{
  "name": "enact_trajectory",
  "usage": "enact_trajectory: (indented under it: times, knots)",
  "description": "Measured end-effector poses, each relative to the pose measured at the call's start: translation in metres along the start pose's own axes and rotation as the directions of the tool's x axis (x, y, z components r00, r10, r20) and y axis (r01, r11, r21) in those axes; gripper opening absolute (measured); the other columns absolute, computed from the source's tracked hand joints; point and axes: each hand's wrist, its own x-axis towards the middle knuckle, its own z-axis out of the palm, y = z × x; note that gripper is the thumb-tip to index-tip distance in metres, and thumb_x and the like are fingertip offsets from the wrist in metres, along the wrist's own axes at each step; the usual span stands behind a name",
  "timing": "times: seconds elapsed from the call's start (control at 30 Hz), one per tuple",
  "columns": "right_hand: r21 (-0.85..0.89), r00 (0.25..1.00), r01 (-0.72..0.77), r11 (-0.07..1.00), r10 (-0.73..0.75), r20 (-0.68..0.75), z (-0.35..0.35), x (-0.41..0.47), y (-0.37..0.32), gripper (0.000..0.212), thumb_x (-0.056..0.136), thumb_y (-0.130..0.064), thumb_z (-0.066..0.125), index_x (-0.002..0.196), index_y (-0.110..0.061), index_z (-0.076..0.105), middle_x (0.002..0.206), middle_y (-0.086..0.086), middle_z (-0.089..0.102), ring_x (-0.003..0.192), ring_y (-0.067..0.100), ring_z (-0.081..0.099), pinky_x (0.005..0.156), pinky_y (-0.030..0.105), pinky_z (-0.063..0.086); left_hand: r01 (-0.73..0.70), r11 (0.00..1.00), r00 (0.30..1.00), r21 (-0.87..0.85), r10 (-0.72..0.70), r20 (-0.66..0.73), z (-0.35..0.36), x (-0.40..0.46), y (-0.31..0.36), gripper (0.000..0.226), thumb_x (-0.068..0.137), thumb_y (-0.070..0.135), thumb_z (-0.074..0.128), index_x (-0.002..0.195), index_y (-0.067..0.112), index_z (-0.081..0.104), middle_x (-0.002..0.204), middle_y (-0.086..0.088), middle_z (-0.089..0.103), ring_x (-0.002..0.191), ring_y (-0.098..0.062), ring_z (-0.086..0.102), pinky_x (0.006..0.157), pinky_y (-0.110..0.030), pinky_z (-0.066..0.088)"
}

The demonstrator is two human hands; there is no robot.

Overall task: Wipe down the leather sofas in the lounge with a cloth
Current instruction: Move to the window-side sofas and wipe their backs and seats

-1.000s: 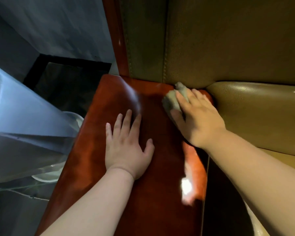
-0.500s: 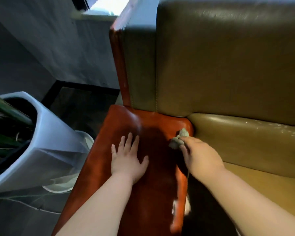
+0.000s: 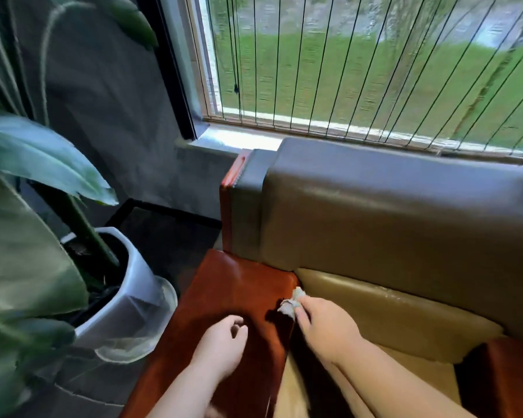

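The right hand (image 3: 326, 327) pinches the bunched cloth (image 3: 290, 303) against the inner edge of the red armrest (image 3: 239, 291), probably to work the seam. At nine o'clock from it, the left hand (image 3: 221, 345) rests loosely curled on the armrest, holding nothing, likely for balance.
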Motion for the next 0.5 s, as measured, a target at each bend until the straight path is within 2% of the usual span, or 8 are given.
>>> enact_trajectory:
  times: [0.07, 0.17, 0.27, 0.43, 0.5]
  knots:
    - [0.006, 0.998, -0.029, 1.000, 0.029, -0.054, -0.027, 0.008, -0.011, 0.034, 0.108, -0.045, 0.035, 0.121, -0.026, 0.060, 0.104, -0.007, 0.070, 0.099, 0.021, 0.066, 0.077, 0.035, 0.047, -0.079, 0.996, 0.997, 0.044, 0.080, -0.019, -0.030, 0.009, 0.026, 0.039, 0.102, 0.044, 0.057, 0.138, 0.031, 0.065, 0.128, 0.011, 0.071, 0.120, -0.009, 0.065, 0.105, -0.024, 0.048]
    - [0.040, 0.988, -0.101, 0.994, 0.105, -0.111, -0.060, 0.019, -0.030, 0.032, 0.108, -0.046, 0.037, 0.112, -0.028, 0.063, 0.101, -0.005, 0.072, 0.099, 0.022, 0.068, 0.081, 0.038, 0.053, -0.185, 0.974, 0.981, 0.131, 0.190, -0.029, -0.082, 0.022, 0.066, 0.044, 0.102, 0.049, 0.053, 0.143, 0.034, 0.061, 0.139, 0.011, 0.066, 0.130, -0.012, 0.060, 0.110, -0.029, 0.045]
    - [0.076, 0.978, -0.142, 0.987, 0.152, -0.143, -0.082, 0.035, -0.048, 0.033, 0.108, -0.046, 0.039, 0.111, -0.026, 0.066, 0.104, 0.000, 0.075, 0.101, 0.026, 0.069, 0.083, 0.037, 0.054, -0.279, 0.940, 0.954, 0.198, 0.295, -0.059, -0.130, 0.031, 0.095, 0.049, 0.100, 0.053, 0.052, 0.145, 0.035, 0.059, 0.143, 0.010, 0.065, 0.132, -0.014, 0.060, 0.111, -0.033, 0.047]
    - [0.028, 0.960, -0.094, 0.995, 0.098, -0.262, -0.124, 0.080, -0.055, 0.027, 0.106, -0.044, 0.042, 0.106, -0.027, 0.064, 0.100, 0.002, 0.075, 0.096, 0.029, 0.070, 0.073, 0.037, 0.049, -0.348, 0.894, 0.919, 0.282, 0.385, -0.086, -0.178, 0.062, 0.131, 0.049, 0.101, 0.052, 0.053, 0.146, 0.033, 0.057, 0.145, 0.004, 0.064, 0.131, -0.019, 0.060, 0.107, -0.034, 0.049]
    - [-0.014, 0.944, -0.077, 0.997, 0.069, -0.323, -0.144, 0.104, -0.049, 0.027, 0.105, -0.044, 0.043, 0.110, -0.028, 0.064, 0.105, 0.003, 0.075, 0.099, 0.029, 0.070, 0.075, 0.038, 0.051, -0.356, 0.877, 0.911, 0.322, 0.402, -0.086, -0.185, 0.079, 0.148, 0.051, 0.103, 0.051, 0.052, 0.150, 0.032, 0.054, 0.148, 0.001, 0.061, 0.133, -0.022, 0.059, 0.109, -0.037, 0.049]
